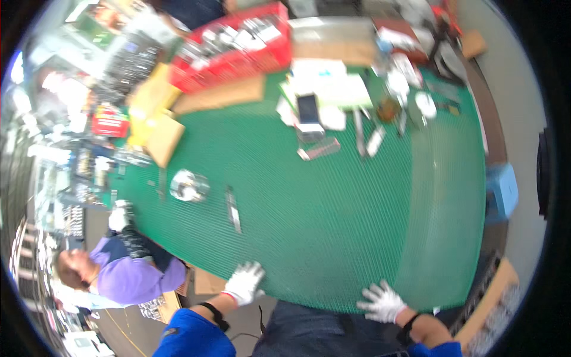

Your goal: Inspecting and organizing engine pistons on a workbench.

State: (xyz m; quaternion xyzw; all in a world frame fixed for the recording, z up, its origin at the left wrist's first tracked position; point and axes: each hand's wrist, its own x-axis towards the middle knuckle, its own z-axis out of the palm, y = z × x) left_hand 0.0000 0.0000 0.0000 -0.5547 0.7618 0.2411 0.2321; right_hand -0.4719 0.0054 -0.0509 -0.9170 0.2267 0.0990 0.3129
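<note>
My left hand (245, 284), in a white glove, rests at the near edge of the green table mat (321, 208). Its fingers are stretched out and hold nothing. Farther right along the same edge, my right hand (382, 301), also white-gloved, lies with fingers spread. The nearest loose item to my left hand is a slim grey and silver tool (233, 209), too blurred to name. Beyond it to the left stands a shiny, clear round container (189, 185).
A red crate (232, 65) of metal parts stands at the far side. Nearby lie papers (333, 86), a phone (308, 110), a white bottle (376, 141) and several tools. At left, a person in purple (131, 276) works. A blue stool (502, 190) is beyond the right edge.
</note>
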